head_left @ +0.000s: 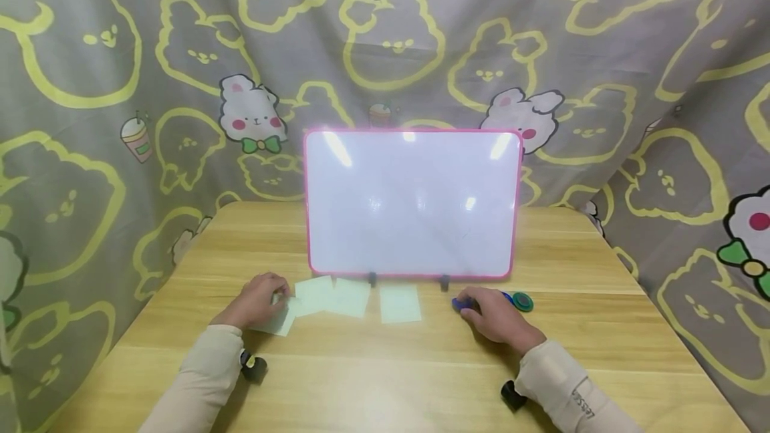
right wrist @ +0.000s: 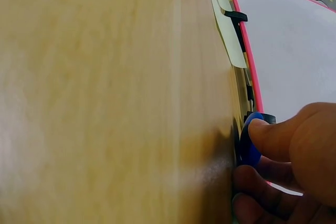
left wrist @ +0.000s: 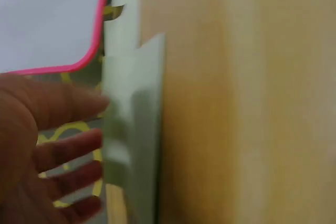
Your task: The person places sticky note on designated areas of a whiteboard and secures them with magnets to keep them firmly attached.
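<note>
The whiteboard [head_left: 415,206], pink-framed, stands upright on 2 black feet [head_left: 444,283] on the wooden table [head_left: 361,383], before the patterned curtain [head_left: 397,62]. The left hand [head_left: 257,303] is in front of and left of the whiteboard's lower left corner, at the outermost pale green sheet [head_left: 278,325]; its fingers are extended and slightly apart. Fingertip contact with this sheet cannot be determined. 3 further green sheets [head_left: 400,304] lie in front of the whiteboard: 2 adjoin toward its left end, 1 lies apart before its middle. The right hand [head_left: 496,316], before the whiteboard's right half, pinches the blue disc [right wrist: 250,148] between thumb and fingers. Before the whiteboard's lower right corner, the green disc [head_left: 523,302] lies just beside another blue piece [head_left: 508,297], partly hidden.
</note>
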